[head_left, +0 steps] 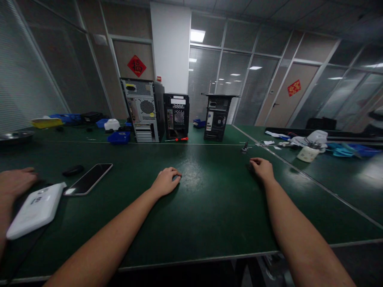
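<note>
My left hand (pixel 165 181) rests on the green tabletop (pixel 209 207) left of the middle. Its fingers curl over a small grey-blue object (pixel 176 177), mostly hidden, whose kind I cannot make out. On the right, my right hand (pixel 262 170) lies low over the table with thumb and fingers pressed together. Something small and dark shows at its fingertips, too dim to name. Just beyond that hand stands a small cluster of dark metal pieces (pixel 244 148). A red-handled screwdriver (pixel 181 139) lies farther back, in front of the computer cases.
Three computer cases, a tall one (pixel 146 111), a black one (pixel 176 115) and another (pixel 217 117), stand at the back. Left are a phone (pixel 89 179), a white box-like device (pixel 37 209) and another person's hand (pixel 18 181). A cream container (pixel 308 154) stands right.
</note>
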`<state>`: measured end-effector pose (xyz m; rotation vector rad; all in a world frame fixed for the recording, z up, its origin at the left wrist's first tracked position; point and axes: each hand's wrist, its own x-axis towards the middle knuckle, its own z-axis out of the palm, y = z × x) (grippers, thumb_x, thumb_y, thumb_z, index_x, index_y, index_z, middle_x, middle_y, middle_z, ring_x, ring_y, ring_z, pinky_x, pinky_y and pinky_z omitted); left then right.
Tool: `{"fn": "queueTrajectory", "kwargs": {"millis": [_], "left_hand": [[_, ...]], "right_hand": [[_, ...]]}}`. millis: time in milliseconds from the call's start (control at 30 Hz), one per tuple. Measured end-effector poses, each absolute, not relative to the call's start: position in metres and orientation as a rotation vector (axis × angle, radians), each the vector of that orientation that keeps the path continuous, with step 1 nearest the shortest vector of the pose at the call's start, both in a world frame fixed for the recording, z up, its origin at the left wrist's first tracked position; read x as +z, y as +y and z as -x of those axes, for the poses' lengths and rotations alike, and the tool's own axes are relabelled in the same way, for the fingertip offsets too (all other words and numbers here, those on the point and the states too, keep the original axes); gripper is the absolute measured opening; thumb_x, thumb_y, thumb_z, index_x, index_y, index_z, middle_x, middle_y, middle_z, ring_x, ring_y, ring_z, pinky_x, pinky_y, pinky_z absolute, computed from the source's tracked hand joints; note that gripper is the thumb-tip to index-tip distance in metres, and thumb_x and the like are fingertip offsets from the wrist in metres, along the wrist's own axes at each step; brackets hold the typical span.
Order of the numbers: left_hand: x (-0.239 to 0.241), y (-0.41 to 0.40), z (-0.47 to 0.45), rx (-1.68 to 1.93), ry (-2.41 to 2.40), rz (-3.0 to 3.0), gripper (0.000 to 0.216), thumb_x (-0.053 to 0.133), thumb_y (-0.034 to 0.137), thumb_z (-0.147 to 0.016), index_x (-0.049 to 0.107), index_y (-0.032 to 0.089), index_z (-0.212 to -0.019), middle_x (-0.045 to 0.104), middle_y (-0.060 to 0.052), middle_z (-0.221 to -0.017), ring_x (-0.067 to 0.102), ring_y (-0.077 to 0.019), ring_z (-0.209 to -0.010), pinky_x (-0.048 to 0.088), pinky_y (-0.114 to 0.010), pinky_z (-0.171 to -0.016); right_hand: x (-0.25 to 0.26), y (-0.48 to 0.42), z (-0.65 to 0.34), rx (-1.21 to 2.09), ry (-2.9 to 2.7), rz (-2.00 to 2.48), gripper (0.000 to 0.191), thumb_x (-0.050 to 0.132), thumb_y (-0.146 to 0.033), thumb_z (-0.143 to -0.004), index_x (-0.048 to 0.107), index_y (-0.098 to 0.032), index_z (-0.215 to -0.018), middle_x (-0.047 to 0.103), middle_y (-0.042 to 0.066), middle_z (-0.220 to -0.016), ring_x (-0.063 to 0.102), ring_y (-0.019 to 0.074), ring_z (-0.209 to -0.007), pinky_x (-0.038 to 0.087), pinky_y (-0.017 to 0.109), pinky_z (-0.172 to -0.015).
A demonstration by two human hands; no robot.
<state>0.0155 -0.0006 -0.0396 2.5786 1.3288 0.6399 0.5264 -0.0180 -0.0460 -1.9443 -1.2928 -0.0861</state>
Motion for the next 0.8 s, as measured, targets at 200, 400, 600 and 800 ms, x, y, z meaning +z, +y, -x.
{"fn": "queueTrajectory", "kwargs": {"millis": [200,400,600,800], "left_hand": [[-0.0388,-0.0008,-0.0153,0.634,1.322,-2.582,0.035,0.049,0.040,-0.095,0.075,0.026,-0.113,0.066,-0.007,-0.122,0.059,-0.0277,-0.115,0.047,-0.042,-0.099],[-0.0411,0.0005,-0.0148,0.645,1.319,-2.579,0.034,0.049,0.039,-0.095,0.075,0.026,-0.113,0.066,-0.007,-0.121,0.059,-0.0276,-0.114,0.046,-0.043,-0.099],[-0.0413,0.0003,-0.0150,0.655,1.308,-2.586,0.034,0.049,0.039,-0.095,0.075,0.025,-0.112,0.066,-0.008,-0.121,0.059,-0.0276,-0.113,0.047,-0.042,-0.098],[-0.0431,0.0018,-0.0149,0.666,1.310,-2.592,0.034,0.049,0.039,-0.095,0.075,0.025,-0.112,0.066,-0.007,-0.120,0.060,-0.0274,-0.112,0.047,-0.043,-0.098]], "right_hand": [[-0.0460,-0.0197,-0.5272,-0.106,-1.214,1.934,0.036,0.059,-0.043,-0.085,0.077,-0.017,-0.102,0.075,0.012,-0.093,0.068,0.0242,-0.085,0.050,0.036,-0.083],[-0.0433,-0.0226,-0.5220,-0.100,-1.230,1.894,0.035,0.057,-0.043,-0.086,0.075,-0.017,-0.101,0.075,0.012,-0.094,0.067,0.0242,-0.086,0.049,0.036,-0.082],[-0.0442,-0.0211,-0.5225,-0.100,-1.258,1.901,0.034,0.056,-0.041,-0.087,0.075,-0.017,-0.102,0.075,0.012,-0.095,0.068,0.0239,-0.088,0.049,0.036,-0.084],[-0.0427,-0.0201,-0.5231,-0.129,-1.291,1.972,0.034,0.057,-0.039,-0.088,0.076,-0.018,-0.106,0.076,0.012,-0.099,0.068,0.0257,-0.090,0.049,0.037,-0.084]]}}
